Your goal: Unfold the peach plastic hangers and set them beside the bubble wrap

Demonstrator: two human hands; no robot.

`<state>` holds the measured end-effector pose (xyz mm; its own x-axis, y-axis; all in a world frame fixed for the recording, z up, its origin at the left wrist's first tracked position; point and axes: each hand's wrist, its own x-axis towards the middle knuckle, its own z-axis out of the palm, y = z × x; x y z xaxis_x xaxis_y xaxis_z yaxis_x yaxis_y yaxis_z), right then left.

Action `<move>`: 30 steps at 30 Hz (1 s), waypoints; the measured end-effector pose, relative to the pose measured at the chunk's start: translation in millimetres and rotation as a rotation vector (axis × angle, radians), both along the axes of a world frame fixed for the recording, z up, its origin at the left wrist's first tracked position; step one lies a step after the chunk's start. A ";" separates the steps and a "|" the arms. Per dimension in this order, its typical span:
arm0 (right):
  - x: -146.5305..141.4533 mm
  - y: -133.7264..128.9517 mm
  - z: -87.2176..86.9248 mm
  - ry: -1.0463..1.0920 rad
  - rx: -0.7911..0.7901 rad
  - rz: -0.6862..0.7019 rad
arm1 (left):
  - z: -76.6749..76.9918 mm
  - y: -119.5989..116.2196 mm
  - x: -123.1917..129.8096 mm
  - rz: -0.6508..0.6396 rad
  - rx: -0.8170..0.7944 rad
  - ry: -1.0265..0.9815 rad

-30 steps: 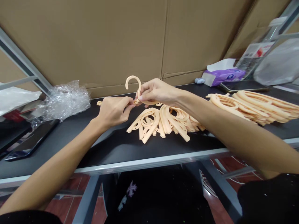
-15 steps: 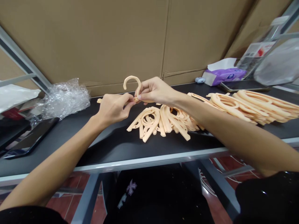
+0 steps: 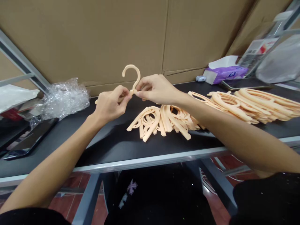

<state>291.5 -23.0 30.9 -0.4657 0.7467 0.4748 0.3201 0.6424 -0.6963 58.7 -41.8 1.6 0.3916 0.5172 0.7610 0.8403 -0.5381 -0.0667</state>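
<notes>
Both hands pinch a peach-coloured plastic clothes hanger (image 3: 138,75) at the base of its hook, above the back of the table. The hook stands upright and curls to the left. My left hand (image 3: 111,103) is closed on the left arm of the hanger, whose tip sticks out past the knuckles. My right hand (image 3: 157,89) is closed just right of the joint, and its fingers hide that side. Below the right hand lies a loose pile of peach hanger parts (image 3: 152,122), several with curved ends and small holes.
Stacked peach hangers (image 3: 264,106) lie at the right. Behind them are a purple tissue pack (image 3: 225,75) and a phone (image 3: 246,83). Crumpled clear plastic (image 3: 65,97) and a dark phone-like slab (image 3: 31,139) are at the left. Cardboard (image 3: 105,40) stands along the back.
Both hands have lifted the hanger slightly and shifted it a little to the left. The piles on the table look the same.
</notes>
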 end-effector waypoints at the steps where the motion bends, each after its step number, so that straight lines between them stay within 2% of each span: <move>1: 3.0 1.7 0.4 -0.046 0.057 -0.042 | 0.7 1.3 -2.2 0.005 -0.003 -0.041; 4: 9.7 7.4 0.4 -0.161 0.115 -0.122 | 2.1 6.2 -9.3 -0.005 -0.027 -0.157; 8: 11.0 10.7 -0.6 -0.190 0.117 -0.143 | 3.1 11.0 -15.0 -0.004 -0.033 -0.214; 11: 13.0 12.8 -0.9 -0.229 0.160 -0.194 | 4.5 12.3 -17.3 0.018 -0.042 -0.209; 16: 26.2 22.8 -0.1 -0.269 0.326 -0.373 | 2.5 20.8 -27.7 0.062 -0.076 -0.088; 24: 34.7 25.2 8.0 -0.355 0.281 -0.482 | -12.0 38.9 -44.7 0.148 -0.095 0.011; 30: 42.3 20.6 17.4 -0.504 0.252 -0.581 | 1.2 18.9 -28.4 0.332 -0.312 0.080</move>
